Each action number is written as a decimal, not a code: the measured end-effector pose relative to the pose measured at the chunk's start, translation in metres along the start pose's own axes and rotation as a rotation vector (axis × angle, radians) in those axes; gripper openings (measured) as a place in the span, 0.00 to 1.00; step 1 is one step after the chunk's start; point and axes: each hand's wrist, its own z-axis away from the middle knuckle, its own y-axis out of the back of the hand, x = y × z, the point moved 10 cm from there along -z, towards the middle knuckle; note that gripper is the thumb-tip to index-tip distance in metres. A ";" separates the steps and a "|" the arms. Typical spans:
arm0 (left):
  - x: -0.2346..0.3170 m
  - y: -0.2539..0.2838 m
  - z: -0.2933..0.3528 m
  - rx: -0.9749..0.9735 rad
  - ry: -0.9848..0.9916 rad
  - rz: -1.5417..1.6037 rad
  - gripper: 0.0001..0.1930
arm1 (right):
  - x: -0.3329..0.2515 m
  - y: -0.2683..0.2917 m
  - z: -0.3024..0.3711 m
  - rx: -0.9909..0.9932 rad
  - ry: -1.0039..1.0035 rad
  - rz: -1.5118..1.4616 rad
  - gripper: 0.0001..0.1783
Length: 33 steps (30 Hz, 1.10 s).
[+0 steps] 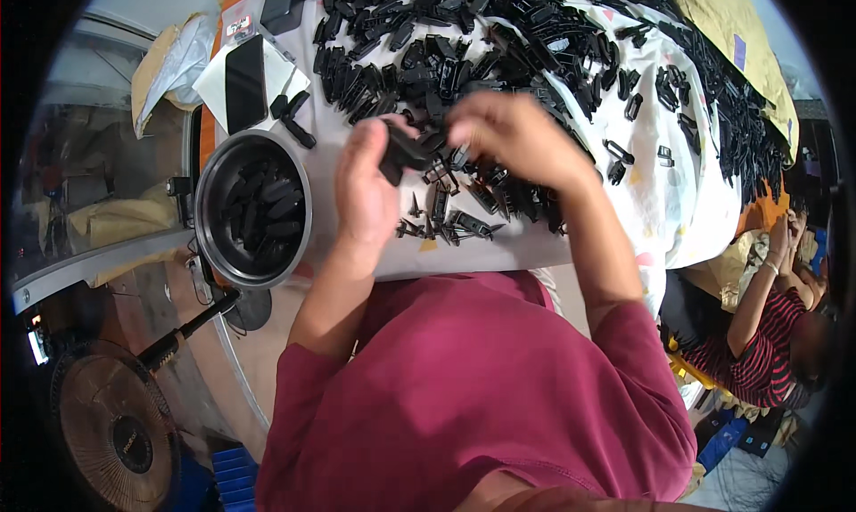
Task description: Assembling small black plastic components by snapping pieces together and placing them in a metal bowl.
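Note:
My left hand is closed around black plastic pieces, raised over the near part of the table. They look like elongated casings, though their exact kind does not show. Just to the right hovers my right hand, its fingers curled toward those pieces and smeared by motion. Whether it grips anything is hidden. Below both hands lie small black parts, some of them pointed, on the white cloth. A big heap of similar black pieces spreads behind.
At the left stands a metal bowl containing black pieces. Behind it, a dark phone rests on white paper, near a dark box. A fan stands lower left. Another person sits at the right, beyond the draped cloth.

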 end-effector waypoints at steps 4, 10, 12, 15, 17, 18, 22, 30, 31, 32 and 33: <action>0.026 0.029 0.003 0.299 -0.089 -0.058 0.05 | 0.048 0.078 -0.055 0.324 -0.052 0.618 0.12; 0.048 -0.001 0.010 0.122 -0.527 -1.275 0.14 | 0.057 0.029 -0.060 -0.131 -0.073 0.898 0.12; 0.032 -0.019 0.008 0.007 -0.554 -1.556 0.17 | 0.049 0.038 -0.049 -0.054 -0.087 0.949 0.12; 0.029 -0.054 0.007 -0.120 -0.819 -1.841 0.15 | 0.040 0.055 -0.035 0.117 -0.113 1.060 0.10; 0.023 -0.052 0.000 -0.124 -0.705 -1.872 0.14 | 0.043 0.058 -0.028 0.037 -0.302 0.836 0.16; 0.028 -0.042 -0.003 -0.062 -0.605 -1.777 0.13 | 0.038 0.059 -0.020 0.150 -0.189 0.637 0.17; 0.040 -0.020 -0.009 0.017 -0.502 -1.408 0.11 | 0.030 0.064 0.002 0.338 -0.119 0.616 0.18; 0.022 0.033 0.004 0.081 -0.069 -0.347 0.11 | 0.016 0.022 0.028 0.191 -0.084 0.921 0.11; 0.020 0.040 0.007 0.141 -0.057 -0.275 0.10 | 0.018 0.027 0.032 0.210 -0.124 0.995 0.10; 0.019 0.040 0.008 0.140 -0.034 -0.260 0.10 | 0.016 0.036 0.032 0.249 -0.181 1.025 0.10; 0.017 0.042 0.008 0.143 -0.034 -0.259 0.10 | 0.013 0.044 0.031 0.360 -0.115 1.016 0.10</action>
